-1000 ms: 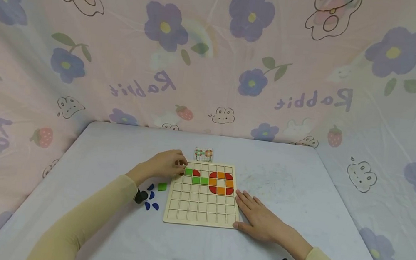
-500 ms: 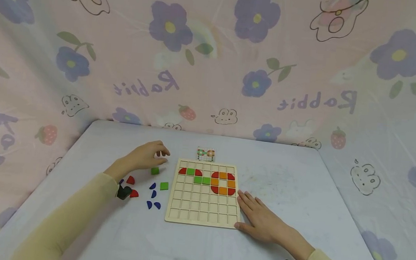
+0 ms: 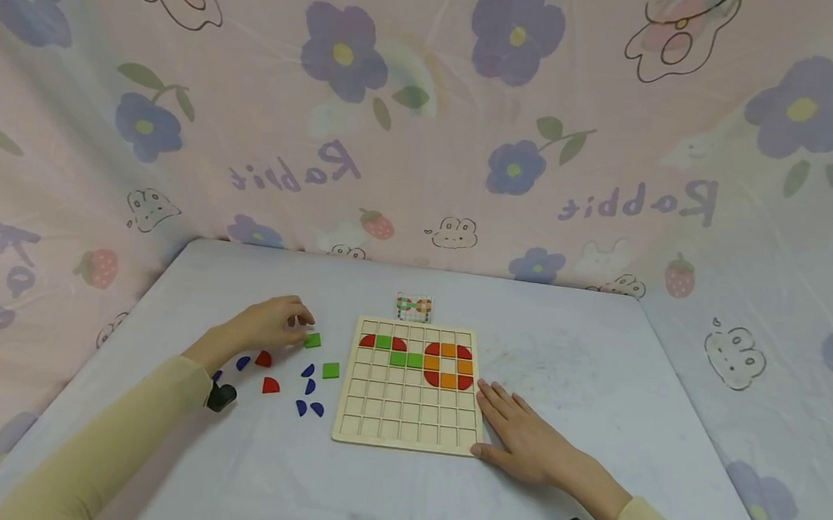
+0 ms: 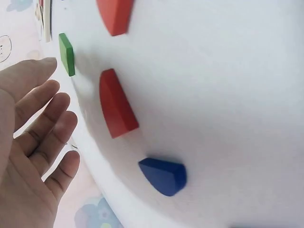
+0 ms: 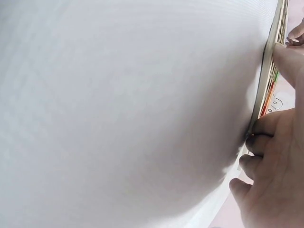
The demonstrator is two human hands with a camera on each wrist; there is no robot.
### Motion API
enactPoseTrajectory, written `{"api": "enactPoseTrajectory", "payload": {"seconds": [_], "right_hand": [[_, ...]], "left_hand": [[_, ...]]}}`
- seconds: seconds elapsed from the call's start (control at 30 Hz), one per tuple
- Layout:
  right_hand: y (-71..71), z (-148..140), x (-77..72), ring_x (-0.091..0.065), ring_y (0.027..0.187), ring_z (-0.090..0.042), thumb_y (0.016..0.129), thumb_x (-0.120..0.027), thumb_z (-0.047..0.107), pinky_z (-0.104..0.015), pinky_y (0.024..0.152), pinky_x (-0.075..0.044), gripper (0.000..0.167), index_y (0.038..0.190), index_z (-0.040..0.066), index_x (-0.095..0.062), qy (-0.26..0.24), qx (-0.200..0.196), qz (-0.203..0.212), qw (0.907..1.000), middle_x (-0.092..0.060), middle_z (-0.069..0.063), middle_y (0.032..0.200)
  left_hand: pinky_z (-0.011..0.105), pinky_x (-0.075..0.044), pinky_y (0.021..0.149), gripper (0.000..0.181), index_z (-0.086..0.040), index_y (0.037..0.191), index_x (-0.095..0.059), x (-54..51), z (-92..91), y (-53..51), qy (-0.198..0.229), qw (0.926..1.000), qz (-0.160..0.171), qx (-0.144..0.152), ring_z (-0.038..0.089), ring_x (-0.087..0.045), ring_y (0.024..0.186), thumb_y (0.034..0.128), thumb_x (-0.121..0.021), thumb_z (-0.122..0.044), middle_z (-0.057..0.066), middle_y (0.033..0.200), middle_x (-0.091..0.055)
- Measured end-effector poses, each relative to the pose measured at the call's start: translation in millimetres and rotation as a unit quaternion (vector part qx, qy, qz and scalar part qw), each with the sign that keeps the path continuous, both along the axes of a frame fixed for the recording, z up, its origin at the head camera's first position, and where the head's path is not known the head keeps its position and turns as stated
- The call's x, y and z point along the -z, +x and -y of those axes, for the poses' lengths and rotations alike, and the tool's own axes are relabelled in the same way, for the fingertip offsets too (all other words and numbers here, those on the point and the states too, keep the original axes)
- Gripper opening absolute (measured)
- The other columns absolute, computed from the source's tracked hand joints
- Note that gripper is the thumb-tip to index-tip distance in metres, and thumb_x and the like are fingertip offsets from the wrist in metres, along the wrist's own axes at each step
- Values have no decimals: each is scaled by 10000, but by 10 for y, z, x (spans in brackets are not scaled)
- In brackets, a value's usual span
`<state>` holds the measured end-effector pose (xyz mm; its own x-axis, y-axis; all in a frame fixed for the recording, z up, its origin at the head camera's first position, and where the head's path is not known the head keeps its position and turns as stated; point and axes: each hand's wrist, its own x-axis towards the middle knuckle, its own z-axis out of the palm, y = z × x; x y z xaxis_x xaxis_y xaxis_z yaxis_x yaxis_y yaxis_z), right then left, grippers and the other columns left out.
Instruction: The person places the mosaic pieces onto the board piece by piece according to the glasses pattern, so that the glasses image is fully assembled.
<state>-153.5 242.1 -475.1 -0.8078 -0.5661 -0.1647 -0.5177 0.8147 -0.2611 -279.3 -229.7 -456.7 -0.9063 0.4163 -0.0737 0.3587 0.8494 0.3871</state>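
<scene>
My left hand (image 3: 270,325) is beside a green square (image 3: 313,340), left of the wooden grid board (image 3: 398,447). In the left wrist view this hand (image 4: 38,123) has loosely bent fingers, with its thumb close to the green piece (image 4: 67,54) and nothing gripped. My right hand (image 3: 523,438) lies flat with its fingertips against the board's right edge; the right wrist view shows the hand (image 5: 280,156) touching that edge. Red, orange and green pieces fill several cells in the board's upper rows, including a red piece (image 3: 368,341) at the left.
Another green square (image 3: 331,371) lies left of the board. Nearby are red pieces (image 3: 271,386) and several blue pieces (image 3: 317,409). A small pattern card (image 3: 413,307) lies behind the board. A patterned cloth (image 3: 404,234) hangs behind the table.
My left hand has moved left from the board's upper left corner and come down beside the green square. A red piece now shows in the cell it was covering. My right hand has stayed put.
</scene>
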Motion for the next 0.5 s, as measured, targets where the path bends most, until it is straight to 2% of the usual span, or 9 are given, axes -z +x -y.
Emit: {"api": "enactPoseTrajectory", "payload": {"seconds": [0.23,0.5], "right_hand": [[7,-2,-12,-165,1579,-378,1033,-562,554,-594,1238,-203,854,1614,-12,-295,-12,21,-16,10000,-193,-153,1716],[11,9,-4,-175,1575,-389,1034,-564,547,-599,1234,-209,849,1607,-23,-304,9,-30,-68,10000,-207,-164,1710]], "left_hand": [[414,-554,885,311,-109,1153,-754,49,-13,20,-37,9998,177,77,189,-597,947,889,-838,-251,-14,1062,-666],[399,-558,880,272,-110,1103,-751,68,-26,32,-91,9999,64,108,168,-594,924,884,-845,-239,-21,1030,-656]]}}
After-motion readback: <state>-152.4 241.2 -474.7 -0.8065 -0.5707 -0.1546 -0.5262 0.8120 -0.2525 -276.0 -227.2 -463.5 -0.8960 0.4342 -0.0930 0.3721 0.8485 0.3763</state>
